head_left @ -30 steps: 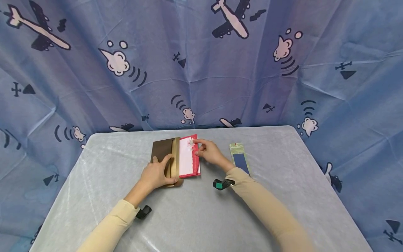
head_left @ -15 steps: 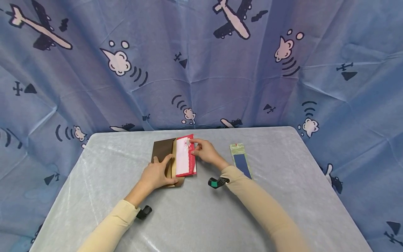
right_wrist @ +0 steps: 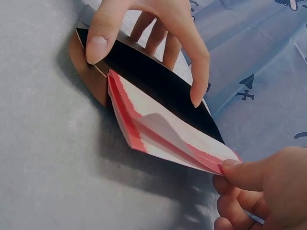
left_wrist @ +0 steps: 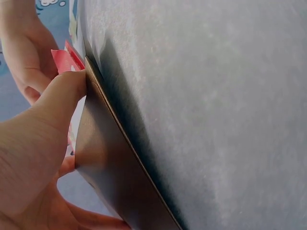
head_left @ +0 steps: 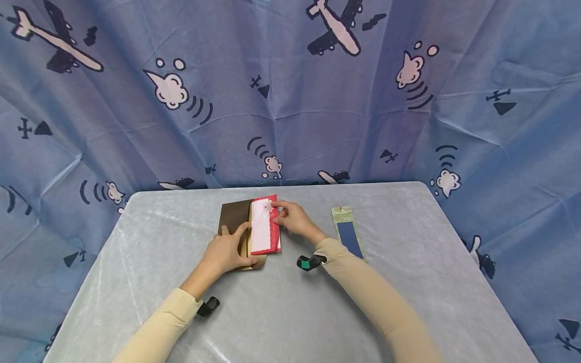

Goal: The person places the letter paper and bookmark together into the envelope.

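Note:
My left hand (head_left: 223, 252) grips a brown envelope (head_left: 233, 214), thumb at its near corner and index finger at the far side. In the right wrist view the mouth of the envelope (right_wrist: 148, 74) gapes, dark inside, between that thumb and fingers. My right hand (head_left: 296, 221) pinches a red and white folded card (head_left: 260, 227) between thumb and fingers along its right edge. The card's left edge lies right at the envelope's mouth, overlapping its gold-coloured inside. A small loose flap of white paper (right_wrist: 168, 127) stands up from the card in the right wrist view.
A narrow green packet with a dark blue panel (head_left: 348, 234) lies on the grey-covered table (head_left: 290, 312), right of my right hand. Behind the table hangs a blue curtain (head_left: 290, 91) with printed airplanes.
My right hand has moved left with the card, bringing it over the envelope's mouth and covering more of the gold strip. My left hand and the envelope have stayed in place.

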`<state>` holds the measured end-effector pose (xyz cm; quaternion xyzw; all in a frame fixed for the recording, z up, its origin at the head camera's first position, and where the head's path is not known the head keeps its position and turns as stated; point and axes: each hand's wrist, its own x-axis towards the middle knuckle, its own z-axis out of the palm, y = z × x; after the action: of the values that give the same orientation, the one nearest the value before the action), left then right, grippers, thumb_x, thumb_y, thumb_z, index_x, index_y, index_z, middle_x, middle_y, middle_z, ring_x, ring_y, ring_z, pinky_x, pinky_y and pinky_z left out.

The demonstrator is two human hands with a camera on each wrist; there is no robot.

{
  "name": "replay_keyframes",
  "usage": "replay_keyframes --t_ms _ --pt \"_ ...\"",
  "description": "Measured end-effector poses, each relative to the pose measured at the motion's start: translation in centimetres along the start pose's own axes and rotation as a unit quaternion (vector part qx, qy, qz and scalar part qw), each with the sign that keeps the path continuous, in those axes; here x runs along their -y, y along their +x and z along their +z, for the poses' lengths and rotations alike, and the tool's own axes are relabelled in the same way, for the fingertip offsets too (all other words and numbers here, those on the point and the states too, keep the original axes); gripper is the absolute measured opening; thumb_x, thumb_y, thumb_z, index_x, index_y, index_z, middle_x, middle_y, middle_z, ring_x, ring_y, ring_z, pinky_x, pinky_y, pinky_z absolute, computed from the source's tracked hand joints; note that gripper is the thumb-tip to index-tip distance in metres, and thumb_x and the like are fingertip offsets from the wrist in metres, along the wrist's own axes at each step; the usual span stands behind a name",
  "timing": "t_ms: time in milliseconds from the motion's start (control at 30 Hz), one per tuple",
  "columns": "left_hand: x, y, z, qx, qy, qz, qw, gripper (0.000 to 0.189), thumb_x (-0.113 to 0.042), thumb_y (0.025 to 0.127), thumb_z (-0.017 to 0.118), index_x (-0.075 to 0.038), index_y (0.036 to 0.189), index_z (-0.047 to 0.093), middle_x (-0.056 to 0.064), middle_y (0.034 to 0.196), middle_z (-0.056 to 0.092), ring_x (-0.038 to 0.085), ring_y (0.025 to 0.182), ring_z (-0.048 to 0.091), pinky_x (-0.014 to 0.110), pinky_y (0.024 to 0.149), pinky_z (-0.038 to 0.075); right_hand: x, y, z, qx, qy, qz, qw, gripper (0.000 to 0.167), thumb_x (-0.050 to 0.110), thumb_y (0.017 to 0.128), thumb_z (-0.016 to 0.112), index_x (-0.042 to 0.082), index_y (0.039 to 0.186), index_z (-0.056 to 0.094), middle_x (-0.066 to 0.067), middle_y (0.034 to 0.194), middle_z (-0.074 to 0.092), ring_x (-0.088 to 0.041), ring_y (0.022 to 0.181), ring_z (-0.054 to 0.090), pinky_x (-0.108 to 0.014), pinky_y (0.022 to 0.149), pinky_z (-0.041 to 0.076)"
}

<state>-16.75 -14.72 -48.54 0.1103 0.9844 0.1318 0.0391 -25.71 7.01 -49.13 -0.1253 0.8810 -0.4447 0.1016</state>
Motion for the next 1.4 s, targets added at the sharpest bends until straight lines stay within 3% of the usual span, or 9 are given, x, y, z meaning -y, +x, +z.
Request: replay_keyframes --t_ms 433,967,1400 --pt "0.0 0.0 0.1 -0.004 0.019 0.005 0.9998 0.101 -0.060 0.068 0.082 -0.020 0.151 0.039 0.051 0.130 0.046 0.064 0.099 0.061 0.058 0.074 0.056 0.1 0.4 1.0 0.006 -0.020 -0.016 0.9996 0.049 0.007 0.089 0.071 0.007 0.137 0.059 -0.001 0.074 0.058 -0.009 0.063 0.048 -0.020 0.057 0.038" --pt "0.0 0.2 0.3 -0.007 0.026 0.005 0.9996 0.101 -0.061 0.067 0.082 -0.021 0.150 0.040 0.048 0.127 0.050 0.063 0.096 0.062 0.056 0.071 0.057 0.3 0.9 2.3 0.002 -0.079 -0.056 0.9953 0.048 0.007 0.088 0.071 0.004 0.135 0.060 0.003 0.068 0.049 -0.007 0.059 0.042 -0.018 0.056 0.032" --pt "0.0 0.2 0.3 -0.006 0.031 0.008 0.9995 0.102 -0.061 0.065 0.083 -0.021 0.150 0.042 0.048 0.126 0.051 0.060 0.092 0.063 0.055 0.068 0.057 0.5 0.9 2.7 0.008 -0.113 -0.059 0.9918 0.049 0.010 0.089 0.071 0.006 0.137 0.059 0.002 0.068 0.050 -0.008 0.058 0.043 -0.019 0.055 0.032"
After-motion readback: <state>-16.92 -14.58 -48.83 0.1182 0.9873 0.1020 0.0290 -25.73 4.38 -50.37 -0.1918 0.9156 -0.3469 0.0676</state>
